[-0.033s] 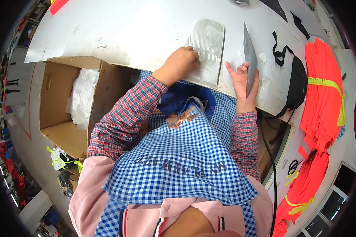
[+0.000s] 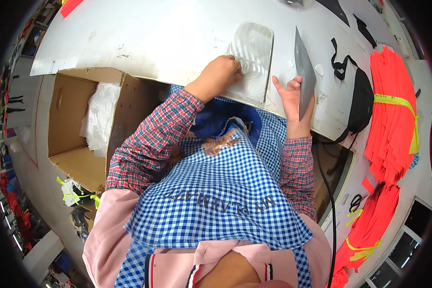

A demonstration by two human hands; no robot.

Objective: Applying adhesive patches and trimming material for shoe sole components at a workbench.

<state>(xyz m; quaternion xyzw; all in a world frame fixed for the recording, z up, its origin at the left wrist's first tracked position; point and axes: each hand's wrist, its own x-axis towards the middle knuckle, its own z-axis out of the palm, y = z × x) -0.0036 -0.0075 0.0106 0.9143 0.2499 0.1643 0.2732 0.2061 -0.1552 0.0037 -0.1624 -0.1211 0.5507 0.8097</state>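
Note:
A thin grey sheet with a pointed far corner stands nearly edge-on in my right hand. It rests between the thumb side and the fingers, which partly show to its left. My left hand is curled with its fingertips pressed together at the left edge of a stack of clear, rounded plastic pieces on the white table. Whatever lies in those fingertips is hidden. The plastic pieces have wavy light streaks and lie near the table's front edge, between my two hands.
An open cardboard box with crumpled white plastic stands below the table at left. To the right lie a black strapped pouch, a tied bundle of red-orange fabric, another such bundle, scissors and a hanging black cable.
The grey sheet has turned slightly, so a little more of its face shows. My left hand stays in nearly the same place.

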